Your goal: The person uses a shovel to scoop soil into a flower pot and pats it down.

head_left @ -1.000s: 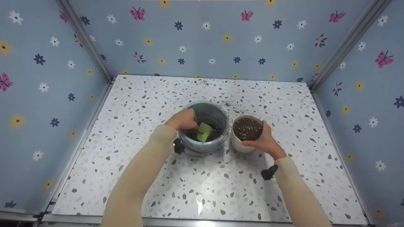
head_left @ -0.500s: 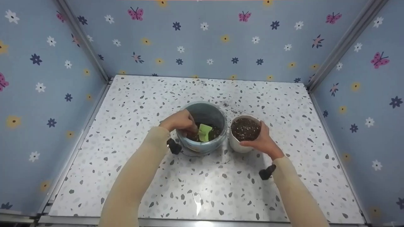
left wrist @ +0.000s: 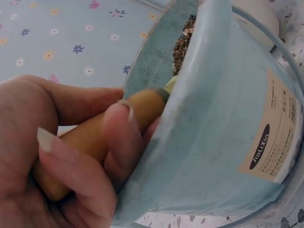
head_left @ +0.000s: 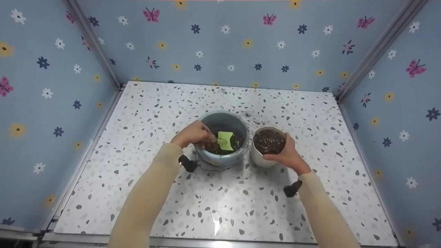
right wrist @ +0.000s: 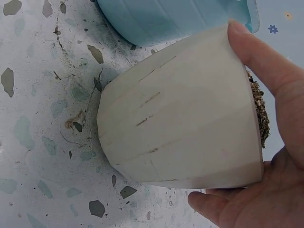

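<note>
My left hand (head_left: pixel 194 133) grips a small trowel (head_left: pixel 225 141) at the near left rim of a blue pot (head_left: pixel 223 160). Its light green blade lies in the pot over dark soil. In the left wrist view, fingers and thumb wrap the wooden handle (left wrist: pixel 88 140), and the pot wall hides most of the blade. To the right stands a white faceted pot (head_left: pixel 260 159), full of dark soil (head_left: pixel 269 141) speckled with white. My right hand (head_left: pixel 290 155) holds this pot at its right side, thumb on the near rim. In the right wrist view, brown scuffs mark its wall.
Both pots stand close together on a white speckled tabletop (head_left: pixel 155 193). Crumbs of soil (head_left: pixel 247 115) are scattered behind them. Patterned blue panels (head_left: pixel 220 41) enclose the back and both sides. A printed label (left wrist: pixel 273 130) is on the blue pot.
The trowel blade has turned inside the blue pot and now shows its broad face higher up. My left hand has drawn slightly left. The right hand keeps its hold on the white pot.
</note>
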`<act>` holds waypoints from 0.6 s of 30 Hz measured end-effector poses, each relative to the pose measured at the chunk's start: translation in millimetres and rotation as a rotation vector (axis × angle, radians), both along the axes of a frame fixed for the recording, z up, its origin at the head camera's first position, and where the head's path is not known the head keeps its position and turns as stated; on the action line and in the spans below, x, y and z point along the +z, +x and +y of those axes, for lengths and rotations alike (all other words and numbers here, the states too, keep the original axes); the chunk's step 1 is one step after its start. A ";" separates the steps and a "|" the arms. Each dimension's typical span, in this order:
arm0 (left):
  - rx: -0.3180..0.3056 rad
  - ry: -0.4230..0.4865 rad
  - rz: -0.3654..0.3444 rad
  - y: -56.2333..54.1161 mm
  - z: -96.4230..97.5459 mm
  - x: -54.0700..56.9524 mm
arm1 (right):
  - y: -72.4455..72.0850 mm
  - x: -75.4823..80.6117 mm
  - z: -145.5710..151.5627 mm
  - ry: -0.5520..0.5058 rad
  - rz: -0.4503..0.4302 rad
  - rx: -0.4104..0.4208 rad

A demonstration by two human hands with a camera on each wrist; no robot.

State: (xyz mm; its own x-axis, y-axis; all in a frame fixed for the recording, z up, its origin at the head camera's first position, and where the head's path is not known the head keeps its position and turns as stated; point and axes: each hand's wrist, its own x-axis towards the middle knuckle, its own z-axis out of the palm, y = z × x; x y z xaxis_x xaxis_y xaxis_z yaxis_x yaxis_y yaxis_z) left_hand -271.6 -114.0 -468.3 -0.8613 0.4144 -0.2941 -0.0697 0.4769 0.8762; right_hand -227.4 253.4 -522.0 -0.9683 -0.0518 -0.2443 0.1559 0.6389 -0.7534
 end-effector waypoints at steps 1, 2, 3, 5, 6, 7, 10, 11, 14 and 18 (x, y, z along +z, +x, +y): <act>0.007 0.006 0.003 0.6 -0.4 -0.1 | 0.1 0.2 0.1 0.000 0.002 0.002; 0.014 0.012 0.003 1.3 -1.0 -0.4 | 0.0 0.2 0.3 0.000 0.003 0.006; 0.022 0.021 0.004 2.0 -1.6 -1.0 | 0.1 0.4 0.3 0.000 0.002 0.006; 0.041 0.042 0.002 2.7 -1.8 -0.8 | 0.7 1.9 1.3 -0.011 -0.007 0.004; 0.051 0.054 -0.002 3.3 -2.0 -0.3 | 0.9 2.4 2.2 -0.018 -0.012 0.005; 0.062 0.069 -0.008 3.8 -2.4 0.0 | 0.9 3.3 3.0 -0.023 -0.020 0.009; 0.097 0.105 -0.016 4.8 -4.3 0.8 | 0.0 3.6 5.8 -0.038 -0.018 0.032; 0.105 0.111 -0.013 5.1 -5.3 0.8 | -0.4 2.5 6.5 -0.034 0.001 0.042; 0.123 0.127 -0.015 6.0 -9.5 -0.8 | -0.3 -2.9 7.0 -0.018 0.074 0.062; 0.125 0.147 -0.010 6.6 -12.0 1.3 | 1.1 -8.1 8.2 0.001 0.175 0.053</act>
